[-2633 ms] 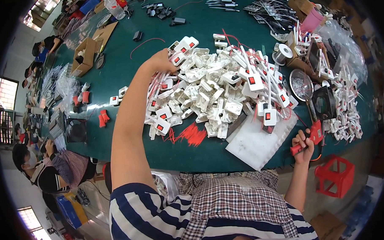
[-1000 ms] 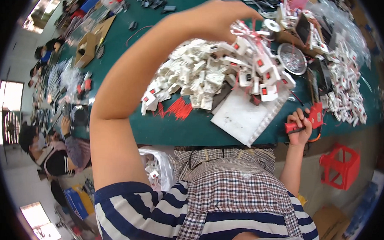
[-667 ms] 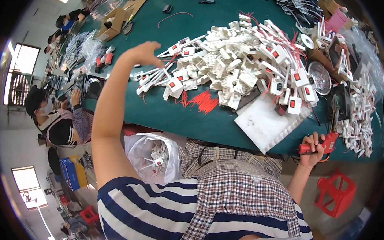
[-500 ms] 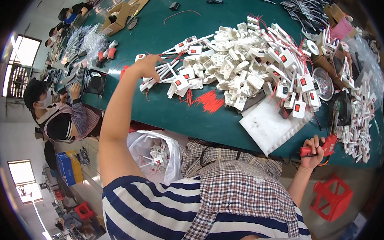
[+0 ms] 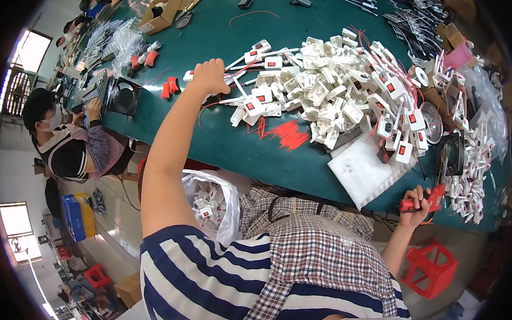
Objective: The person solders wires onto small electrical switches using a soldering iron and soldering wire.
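Note:
My left hand [image 5: 211, 78] reaches over the left end of a heap of white plastic switch parts [image 5: 326, 84]. Its fingers are curled closed among white stems and red wires; what lies inside the grip is hidden. Close to it are white switch housings with red rockers [image 5: 254, 106]. Low at the table's right edge, my right hand [image 5: 417, 206] is wrapped round a red pistol-shaped tool [image 5: 436, 198], whose exact kind I cannot make out. Its narrow end points up toward a small black fan [image 5: 453, 154].
Cut red wires [image 5: 289, 135] lie before the heap, a white foam sheet [image 5: 363, 173] to their right. A white bag [image 5: 230, 203] of parts hangs below the table edge. A black fan [image 5: 124, 97] stands at left, near a seated co-worker [image 5: 69, 132]. A red stool [image 5: 432, 269] is lower right.
My left hand has gone from spread fingers above the parts to a curled grip among them. My right hand keeps hold of the red tool. The whole view has shifted slightly.

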`<state>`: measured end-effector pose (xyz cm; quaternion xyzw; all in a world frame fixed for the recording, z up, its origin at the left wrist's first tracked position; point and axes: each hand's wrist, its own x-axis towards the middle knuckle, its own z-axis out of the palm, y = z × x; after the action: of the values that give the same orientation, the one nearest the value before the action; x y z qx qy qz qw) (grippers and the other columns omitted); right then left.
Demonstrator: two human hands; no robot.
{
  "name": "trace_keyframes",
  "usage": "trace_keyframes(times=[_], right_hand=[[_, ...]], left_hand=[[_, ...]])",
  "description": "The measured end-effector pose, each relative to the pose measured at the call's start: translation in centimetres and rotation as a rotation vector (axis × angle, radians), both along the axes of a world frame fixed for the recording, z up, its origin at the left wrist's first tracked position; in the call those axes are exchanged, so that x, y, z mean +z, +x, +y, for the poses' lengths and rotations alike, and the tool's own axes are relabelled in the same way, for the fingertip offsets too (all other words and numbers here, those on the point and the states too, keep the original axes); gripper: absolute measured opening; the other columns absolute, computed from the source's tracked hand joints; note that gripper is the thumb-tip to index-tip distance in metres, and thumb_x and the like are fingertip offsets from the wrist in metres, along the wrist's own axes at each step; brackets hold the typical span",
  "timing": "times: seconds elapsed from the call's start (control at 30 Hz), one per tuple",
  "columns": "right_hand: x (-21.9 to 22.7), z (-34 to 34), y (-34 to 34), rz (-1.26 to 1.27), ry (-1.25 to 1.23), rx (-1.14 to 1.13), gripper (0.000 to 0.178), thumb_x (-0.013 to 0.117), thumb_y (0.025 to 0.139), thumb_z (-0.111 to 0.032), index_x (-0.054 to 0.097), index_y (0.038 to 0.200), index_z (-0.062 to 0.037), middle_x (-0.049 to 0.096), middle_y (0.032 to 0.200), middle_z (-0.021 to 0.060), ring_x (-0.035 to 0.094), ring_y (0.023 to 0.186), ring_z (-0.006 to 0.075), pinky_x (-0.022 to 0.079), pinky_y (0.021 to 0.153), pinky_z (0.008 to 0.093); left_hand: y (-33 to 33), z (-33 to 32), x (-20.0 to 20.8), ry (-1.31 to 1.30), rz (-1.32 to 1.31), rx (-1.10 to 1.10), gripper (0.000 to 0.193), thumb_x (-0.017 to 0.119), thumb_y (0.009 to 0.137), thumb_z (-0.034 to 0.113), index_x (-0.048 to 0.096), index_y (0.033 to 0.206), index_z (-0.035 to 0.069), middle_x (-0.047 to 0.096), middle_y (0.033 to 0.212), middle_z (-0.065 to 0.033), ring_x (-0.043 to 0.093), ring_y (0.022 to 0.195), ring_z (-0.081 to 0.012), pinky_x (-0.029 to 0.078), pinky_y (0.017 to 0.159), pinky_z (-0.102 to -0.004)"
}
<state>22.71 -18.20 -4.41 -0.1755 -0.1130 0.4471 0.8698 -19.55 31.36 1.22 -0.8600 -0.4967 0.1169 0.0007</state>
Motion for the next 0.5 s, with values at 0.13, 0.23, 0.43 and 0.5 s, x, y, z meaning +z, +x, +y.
trace_keyframes(times=[0.13, 0.23, 0.43, 0.5], right_hand=[[-0.1, -0.1, 0.1, -0.009, -0.015, -0.008, 0.029, 0.056, 0.081, 0.004, 0.05, 0.108, -0.006, 0.039, 0.08, 0.0028, 0.042, 0.063, 0.0088, 0.043, 0.085, 0.0295], [-0.2, 0.0, 0.2, -0.009, -0.019, -0.005, 0.03, 0.056, 0.081, 0.004, 0.05, 0.108, -0.0058, 0.039, 0.08, 0.0028, 0.042, 0.063, 0.0088, 0.043, 0.085, 0.0293], [-0.1, 0.1, 0.2, -0.008, -0.018, 0.003, 0.029, 0.056, 0.081, 0.004, 0.05, 0.108, -0.0056, 0.04, 0.08, 0.003, 0.042, 0.062, 0.0088, 0.043, 0.085, 0.0294], [-0.1, 0.1, 0.2, -0.006, -0.015, 0.001, 0.029, 0.056, 0.081, 0.004, 0.05, 0.108, -0.0056, 0.04, 0.08, 0.0031, 0.042, 0.062, 0.0088, 0.044, 0.085, 0.0295]], left_hand=[[0.2, 0.1, -1.0, 0.011, -0.025, -0.035, 0.051, 0.073, 0.061, 0.025, 0.049, 0.101, 0.005, 0.065, 0.092, -0.0167, 0.064, 0.088, -0.0353, 0.048, 0.078, -0.0439], [0.2, -0.1, -1.3, 0.042, -0.002, -0.086, 0.042, 0.069, 0.068, 0.02, 0.048, 0.101, 0.004, 0.066, 0.087, -0.0164, 0.066, 0.085, -0.0351, 0.048, 0.078, -0.0444], [0.5, -0.5, 0.5, 0.204, -0.141, -0.15, 0.034, 0.062, 0.073, 0.012, 0.047, 0.102, 0.004, 0.067, 0.084, -0.0159, 0.066, 0.083, -0.0361, 0.049, 0.071, -0.046], [1.1, -0.8, 2.1, 0.217, -0.261, -0.146, 0.034, 0.06, 0.073, 0.01, 0.047, 0.104, 0.004, 0.067, 0.085, -0.0161, 0.065, 0.082, -0.0361, 0.05, 0.07, -0.0462]])
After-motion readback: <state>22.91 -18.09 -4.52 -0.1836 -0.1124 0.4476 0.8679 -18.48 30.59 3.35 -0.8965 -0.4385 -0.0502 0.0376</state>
